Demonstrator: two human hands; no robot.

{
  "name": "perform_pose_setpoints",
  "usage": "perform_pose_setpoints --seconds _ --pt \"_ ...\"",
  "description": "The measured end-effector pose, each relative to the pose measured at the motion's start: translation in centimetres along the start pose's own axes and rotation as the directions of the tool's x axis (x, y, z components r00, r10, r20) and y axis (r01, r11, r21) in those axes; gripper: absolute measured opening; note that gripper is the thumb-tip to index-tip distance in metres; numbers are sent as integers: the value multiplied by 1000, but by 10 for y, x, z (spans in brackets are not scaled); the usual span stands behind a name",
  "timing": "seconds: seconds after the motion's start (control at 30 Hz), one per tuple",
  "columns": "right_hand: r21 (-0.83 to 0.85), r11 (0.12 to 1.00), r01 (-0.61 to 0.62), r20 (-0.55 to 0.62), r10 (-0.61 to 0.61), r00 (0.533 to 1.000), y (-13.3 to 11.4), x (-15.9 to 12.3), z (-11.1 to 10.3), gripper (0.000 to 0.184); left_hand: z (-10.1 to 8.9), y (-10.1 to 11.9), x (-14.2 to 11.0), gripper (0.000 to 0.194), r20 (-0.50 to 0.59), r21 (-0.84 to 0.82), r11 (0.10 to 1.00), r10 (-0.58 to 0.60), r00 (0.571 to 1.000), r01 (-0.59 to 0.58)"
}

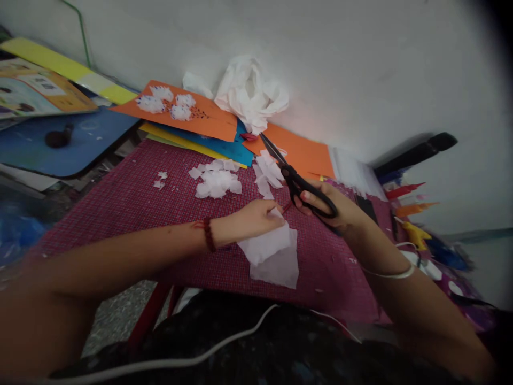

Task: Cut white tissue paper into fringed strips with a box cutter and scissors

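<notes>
My left hand (pixel 258 218) pinches the upper edge of a white tissue sheet (pixel 266 243), which hangs down over the front of the table. Below it, a second thin tissue piece (pixel 276 270) shows. A pair of black scissors (pixel 298 184) is in my right hand (pixel 332 206), fingers through the handles, blades pointing up and left, away from the tissue. Just beyond my hands lie a heap of cut tissue pieces (pixel 218 182) and another small pile of tissue pieces (pixel 266 171).
An orange sheet with white tissue flowers (pixel 216 120) lies at the back on coloured papers. Crumpled white tissue (pixel 250 91) rests against the wall. To the left stands a blue table (pixel 108 128) with a book (pixel 44 88). Colourful pointed items (pixel 404 190) are at right.
</notes>
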State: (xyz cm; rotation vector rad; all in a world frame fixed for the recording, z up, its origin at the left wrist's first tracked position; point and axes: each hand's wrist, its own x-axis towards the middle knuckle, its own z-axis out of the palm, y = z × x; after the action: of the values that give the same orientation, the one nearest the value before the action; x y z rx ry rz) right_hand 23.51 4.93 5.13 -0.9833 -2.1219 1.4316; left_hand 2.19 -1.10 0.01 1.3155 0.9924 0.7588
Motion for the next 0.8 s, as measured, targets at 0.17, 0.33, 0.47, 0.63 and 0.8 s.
perform_pose_setpoints --seconds 0.17,0.33,0.47,0.63,0.8 --pt "64 997 46 5 -46 999 6 -10 1 51 -10 2 9 32 -502 371 908 372 781 -194" --pt "172 984 38 49 -47 998 16 -2 19 47 -27 8 15 51 -574 390 881 460 677 -267" --pt "278 959 63 111 -97 989 23 9 38 52 -41 7 25 18 -464 212 916 401 790 -340" --pt "293 947 134 316 -228 921 47 5 32 64 -74 0 20 14 -445 -155 964 125 887 -214" --pt "408 912 37 259 -154 954 70 0 17 68 -103 -2 9 20 -359 -569 820 -183 915 -59"
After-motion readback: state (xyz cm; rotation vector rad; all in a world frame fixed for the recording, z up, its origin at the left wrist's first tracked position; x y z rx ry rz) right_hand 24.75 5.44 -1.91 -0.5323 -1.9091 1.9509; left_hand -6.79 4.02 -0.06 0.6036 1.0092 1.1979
